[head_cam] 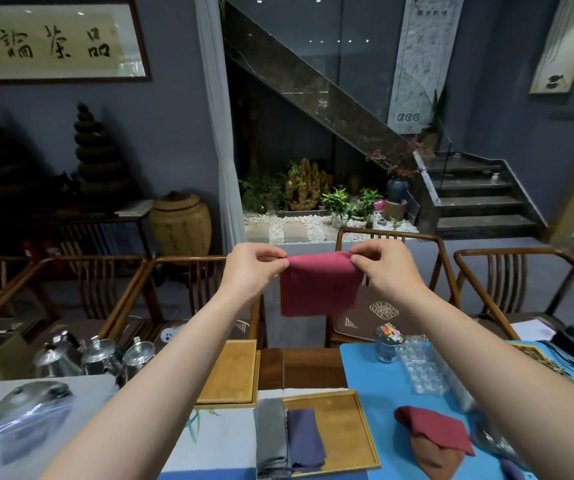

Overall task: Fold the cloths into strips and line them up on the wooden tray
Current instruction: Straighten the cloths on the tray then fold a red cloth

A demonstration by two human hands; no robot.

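Nearest the camera, two bare forearms reach up and away from the table edge, and below them sits the wooden tray (pixel 348 431) on the near part of the table. Two folded strips already lie side by side at its left end: a grey cloth (pixel 271 438) and, touching it on the right, a purple cloth (pixel 304 438). The rest of the tray is bare wood, so there is room for more strips.

On the blue mat (pixel 375 382) to the right of the tray, a dark red cloth (pixel 434 429) lies loosely draped over a rust-brown cloth (pixel 431 457); both look unfolded and still waiting.

Higher up, well above the table, the left hand (pixel 249 268) and the right hand (pixel 387 268) each pinch an upper corner of a crimson cloth (pixel 318 289) between thumb and forefinger, the other fingers curled. It hangs flat and taut along its top edge, roughly square, apparently doubled over at least once, with its lower edge slightly uneven.

My reading: two strips are done, this third cloth is partway through folding, and two more remain, so the job is near its midpoint. A second, smaller wooden tray (pixel 228 372) stands behind, unused.
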